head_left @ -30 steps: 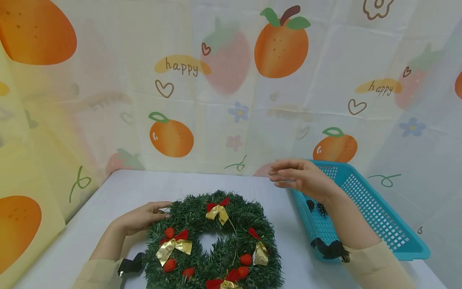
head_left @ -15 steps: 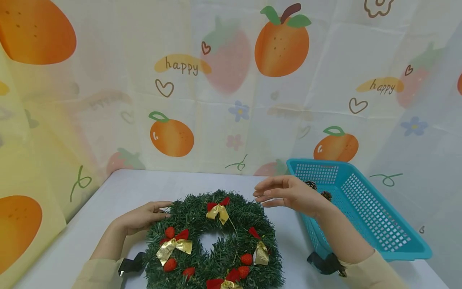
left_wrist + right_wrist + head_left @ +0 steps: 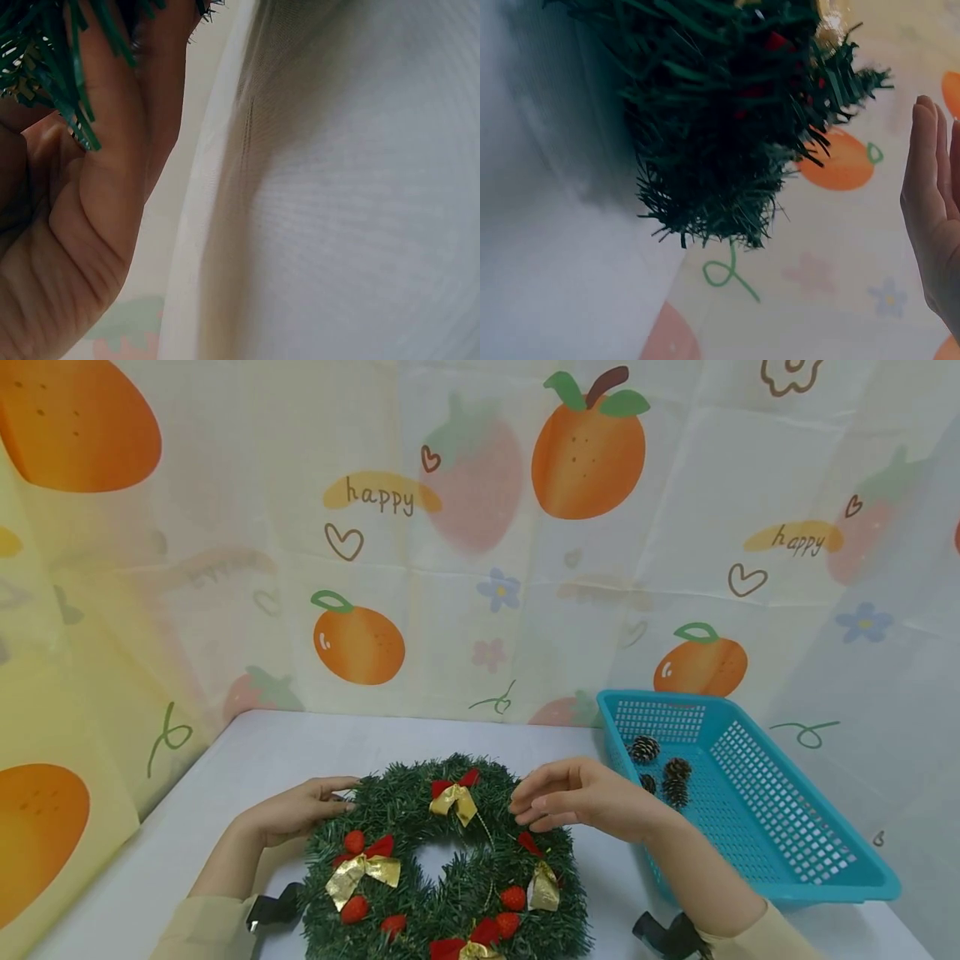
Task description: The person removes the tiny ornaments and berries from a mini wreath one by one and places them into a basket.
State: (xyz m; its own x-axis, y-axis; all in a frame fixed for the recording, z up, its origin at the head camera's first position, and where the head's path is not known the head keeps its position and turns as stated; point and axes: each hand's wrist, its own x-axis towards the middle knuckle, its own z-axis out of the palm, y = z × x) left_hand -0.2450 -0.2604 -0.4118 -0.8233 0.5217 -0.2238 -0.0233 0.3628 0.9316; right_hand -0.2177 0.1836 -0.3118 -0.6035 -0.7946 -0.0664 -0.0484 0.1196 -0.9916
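A green wreath with gold and red bows and red berries stands out over the white table at the front. At its upper left edge, my left hand grips the rim. In the left wrist view, the fingers of that hand are bent around the green tinsel needles. My right hand holds nothing, its fingers extended and overlapping the wreath's upper right edge. In the right wrist view, that hand appears apart from the wreath.
A blue perforated basket stands at the right with several pinecones inside. White cloth covers the table. A fruit-printed curtain hangs behind and at the left.
My right hand has moved down and left, away from the basket to the wreath's upper right edge, uncovering the pinecones. My left hand and the wreath have stayed put.
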